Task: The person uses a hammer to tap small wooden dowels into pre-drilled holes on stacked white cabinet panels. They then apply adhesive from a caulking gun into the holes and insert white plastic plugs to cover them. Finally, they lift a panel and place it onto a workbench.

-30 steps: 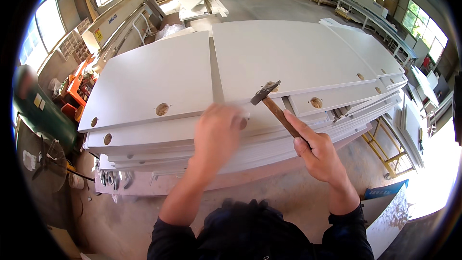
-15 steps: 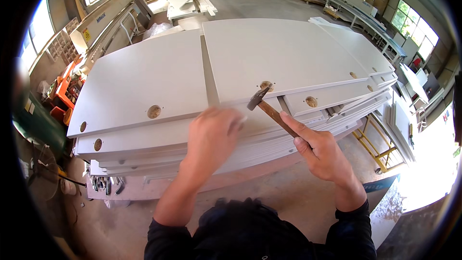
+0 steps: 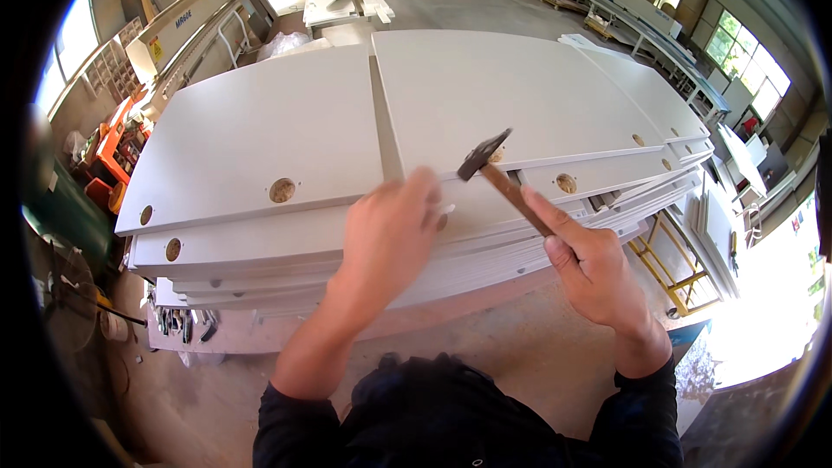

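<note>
My right hand (image 3: 598, 273) is wrapped round the wooden handle of a hammer (image 3: 515, 197), thumb and forefinger along it. The hammer's dark steel head is raised over the front edge of a white panel (image 3: 511, 91), partly covering a round hole there. To its left, my left hand (image 3: 390, 230) is blurred, with its fingers bent together above the front of the stack. A small white piece (image 3: 448, 208) shows at its fingers, too blurred to name. Another white panel (image 3: 269, 126) lies at the left, with a round drilled hole (image 3: 282, 190) near its front edge.
More white panels are stacked beneath in uneven layers on a pinkish table (image 3: 260, 329). Several hand tools (image 3: 186, 325) lie at its left front corner. A yellow trolley (image 3: 676, 273) stands at the right, an orange rack (image 3: 117, 143) at the left. Long machinery (image 3: 598, 4) runs along the back right.
The hammer and my right hand have shifted slightly right, and the hammer head sits a little higher. My left hand has risen slightly, the small white piece moving with it.
</note>
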Demonstrator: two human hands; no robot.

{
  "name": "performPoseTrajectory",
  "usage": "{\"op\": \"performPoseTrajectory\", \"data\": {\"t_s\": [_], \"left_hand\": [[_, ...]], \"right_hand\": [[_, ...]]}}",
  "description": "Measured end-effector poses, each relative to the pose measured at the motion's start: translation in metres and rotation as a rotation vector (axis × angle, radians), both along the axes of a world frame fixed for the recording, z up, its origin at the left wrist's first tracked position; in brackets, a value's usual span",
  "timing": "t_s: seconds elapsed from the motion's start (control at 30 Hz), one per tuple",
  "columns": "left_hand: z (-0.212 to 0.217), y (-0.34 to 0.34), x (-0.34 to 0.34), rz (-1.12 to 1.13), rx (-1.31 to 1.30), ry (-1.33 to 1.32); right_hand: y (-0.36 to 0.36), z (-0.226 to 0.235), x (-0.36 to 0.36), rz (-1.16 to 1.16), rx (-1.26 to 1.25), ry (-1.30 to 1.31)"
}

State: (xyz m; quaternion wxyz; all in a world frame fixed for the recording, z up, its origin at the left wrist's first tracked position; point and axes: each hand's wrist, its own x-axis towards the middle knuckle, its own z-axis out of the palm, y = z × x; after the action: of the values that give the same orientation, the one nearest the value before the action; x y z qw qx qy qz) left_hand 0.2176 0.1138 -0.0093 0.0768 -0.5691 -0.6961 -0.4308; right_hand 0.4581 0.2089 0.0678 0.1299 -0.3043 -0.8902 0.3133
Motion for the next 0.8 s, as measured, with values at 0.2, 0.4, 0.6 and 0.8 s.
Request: {"op": "performPoseTrajectory", "data": {"t_s": [0.2,0.4,0.6,0.8], "left_hand": [[0.002,0.001,-0.003,-0.001,-0.051,0.065],[0.006,0.0,-0.003,-0.018,-0.091,0.083],[0.012,-0.004,-0.007,-0.05,-0.069,0.03],[0.016,-0.018,-0.013,-0.04,-0.075,-0.059]], "right_hand": [[0.004,-0.013,0.001,0.083,0.1,-0.048],[0.001,-0.008,-0.003,0.083,0.162,-0.193],[-0.003,-0.027,-0.003,0.077,0.238,-0.078],[-0.01,-0.016,0.001,0.1,0.219,-0.059]]}}
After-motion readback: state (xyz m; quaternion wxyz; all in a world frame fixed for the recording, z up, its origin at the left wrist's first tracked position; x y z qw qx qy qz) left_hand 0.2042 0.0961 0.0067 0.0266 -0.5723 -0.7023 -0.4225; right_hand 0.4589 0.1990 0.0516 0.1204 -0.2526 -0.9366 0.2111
